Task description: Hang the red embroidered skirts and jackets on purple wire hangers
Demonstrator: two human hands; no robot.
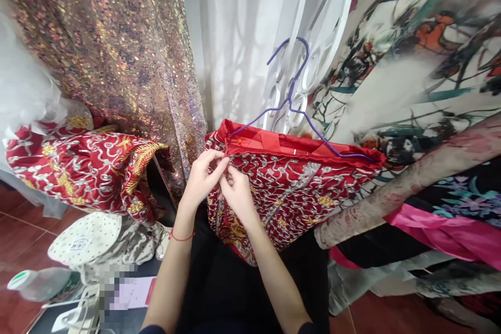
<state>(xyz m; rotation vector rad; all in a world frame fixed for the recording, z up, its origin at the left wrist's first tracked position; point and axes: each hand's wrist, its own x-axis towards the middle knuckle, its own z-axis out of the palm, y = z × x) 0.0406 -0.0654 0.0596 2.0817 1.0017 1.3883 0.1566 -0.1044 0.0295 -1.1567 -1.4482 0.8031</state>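
A red embroidered skirt (282,182) with silver and gold stitching lies over my lap. Its bright red lining shows along the open top edge. A purple hanger (289,99) reaches into that edge, its hook pointing up and left. At the skirt's upper left corner my left hand (204,173) pinches a narrow red strip of the edge. Right beside it, the fingers of my right hand (237,190) are curled closed at the same corner, touching the left fingers. What exactly sits between the fingertips is partly hidden.
Another red embroidered garment (102,167) lies on the left, before a sequined cloth (129,52). Below it are a dotted white cloth item (84,240) and a plastic bottle (45,284). Fabric rolls (410,193) and a flower-print cloth (422,52) crowd the right side.
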